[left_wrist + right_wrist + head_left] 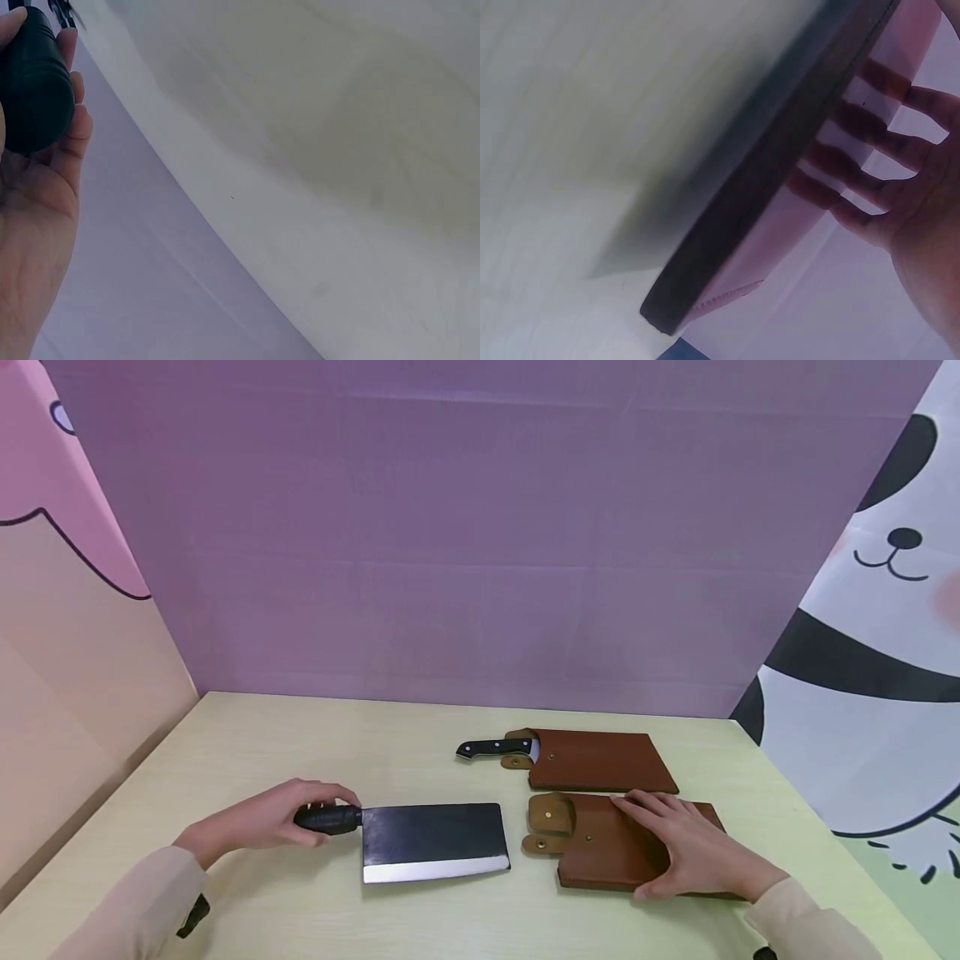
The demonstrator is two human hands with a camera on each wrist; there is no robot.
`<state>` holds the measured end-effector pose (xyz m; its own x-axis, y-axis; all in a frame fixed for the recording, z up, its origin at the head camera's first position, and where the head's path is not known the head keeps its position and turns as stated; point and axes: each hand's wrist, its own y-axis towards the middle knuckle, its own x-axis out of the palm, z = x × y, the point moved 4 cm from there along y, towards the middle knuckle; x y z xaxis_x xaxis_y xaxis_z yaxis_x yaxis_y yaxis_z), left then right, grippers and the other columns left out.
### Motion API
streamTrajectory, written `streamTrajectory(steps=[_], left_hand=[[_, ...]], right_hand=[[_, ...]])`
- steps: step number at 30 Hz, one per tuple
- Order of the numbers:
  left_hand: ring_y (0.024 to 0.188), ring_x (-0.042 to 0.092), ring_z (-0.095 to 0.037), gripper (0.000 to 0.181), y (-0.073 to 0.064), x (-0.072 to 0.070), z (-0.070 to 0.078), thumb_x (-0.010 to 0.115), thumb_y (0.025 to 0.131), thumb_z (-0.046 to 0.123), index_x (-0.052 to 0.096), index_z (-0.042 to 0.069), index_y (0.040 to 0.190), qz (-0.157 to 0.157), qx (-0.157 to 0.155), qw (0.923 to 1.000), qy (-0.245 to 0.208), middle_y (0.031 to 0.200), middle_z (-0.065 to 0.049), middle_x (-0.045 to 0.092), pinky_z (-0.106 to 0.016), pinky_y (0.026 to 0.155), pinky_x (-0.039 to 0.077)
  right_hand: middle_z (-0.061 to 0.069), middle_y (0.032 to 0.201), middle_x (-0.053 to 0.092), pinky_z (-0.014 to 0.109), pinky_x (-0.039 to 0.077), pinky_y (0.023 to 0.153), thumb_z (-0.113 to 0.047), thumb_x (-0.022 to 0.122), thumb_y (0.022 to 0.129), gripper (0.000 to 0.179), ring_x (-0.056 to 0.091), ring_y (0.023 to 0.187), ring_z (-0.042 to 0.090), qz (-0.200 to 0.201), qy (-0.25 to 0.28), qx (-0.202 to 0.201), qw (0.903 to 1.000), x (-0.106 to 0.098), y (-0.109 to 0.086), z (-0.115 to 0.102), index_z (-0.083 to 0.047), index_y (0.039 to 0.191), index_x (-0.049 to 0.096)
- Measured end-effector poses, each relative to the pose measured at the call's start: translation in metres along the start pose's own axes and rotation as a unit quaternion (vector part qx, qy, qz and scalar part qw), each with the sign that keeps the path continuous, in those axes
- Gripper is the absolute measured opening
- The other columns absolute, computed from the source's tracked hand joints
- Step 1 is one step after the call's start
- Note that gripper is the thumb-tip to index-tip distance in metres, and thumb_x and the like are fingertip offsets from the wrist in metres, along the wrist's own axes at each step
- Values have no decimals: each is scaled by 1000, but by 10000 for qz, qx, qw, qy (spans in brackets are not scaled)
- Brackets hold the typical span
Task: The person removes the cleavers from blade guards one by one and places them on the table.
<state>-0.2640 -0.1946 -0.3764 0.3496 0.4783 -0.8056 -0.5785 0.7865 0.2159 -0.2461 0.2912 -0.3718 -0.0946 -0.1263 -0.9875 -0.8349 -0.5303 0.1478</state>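
A cleaver [435, 835] with a dark blade, a bright edge and a black handle [327, 819] lies left of the middle in the head view. My left hand [273, 814] holds that handle, fingers on the far side and thumb on the near side; the left wrist view shows the handle end [37, 82] against the fingers. To the right, my right hand [693, 843] is spread over a brown leather knife sheath [611, 852], thumb at its near edge. In the right wrist view its fingers [907, 150] look nearly straight above the sheath's side [742, 195].
Behind the near sheath lies a second brown sheath [600, 760], with a black-handled knife [495, 747] sticking out of its left end. All rest on a pale wooden table [300, 735]. A purple backdrop [480, 543] stands behind, with printed panels at both sides.
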Motion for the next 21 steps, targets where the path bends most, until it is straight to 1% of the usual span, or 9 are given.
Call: streamTrajectory(steps=[7,12,16,21], left_hand=[[73,53,-2,48,-8,-2,-1,65,77,4,50,16,121,45,233,9997,28,89,6,60,-21,68,44],[74,53,-2,47,-13,-5,-2,65,79,4,50,16,121,47,302,9995,0,91,5,60,-20,69,44],[74,53,-3,47,-16,-8,0,65,78,3,50,15,121,49,378,9993,-27,92,3,61,-20,68,44],[76,53,-2,48,-19,-10,0,65,78,2,50,14,122,12,357,9993,-57,94,2,61,-20,68,44]], right_hand=[[14,138,41,62,33,89,-77,66,51,108,40,121,39,-54,37,-81,9999,5,3,-5,-21,140,37],[13,138,41,62,33,89,-76,67,51,109,38,123,38,-154,66,-67,9998,7,6,-8,-23,140,36],[12,139,40,62,33,90,-74,68,51,108,38,124,38,-224,108,-32,9997,8,8,-10,-23,141,35],[13,139,40,62,33,90,-73,69,52,108,37,124,38,-245,108,-89,9996,8,11,-14,-22,141,35]])
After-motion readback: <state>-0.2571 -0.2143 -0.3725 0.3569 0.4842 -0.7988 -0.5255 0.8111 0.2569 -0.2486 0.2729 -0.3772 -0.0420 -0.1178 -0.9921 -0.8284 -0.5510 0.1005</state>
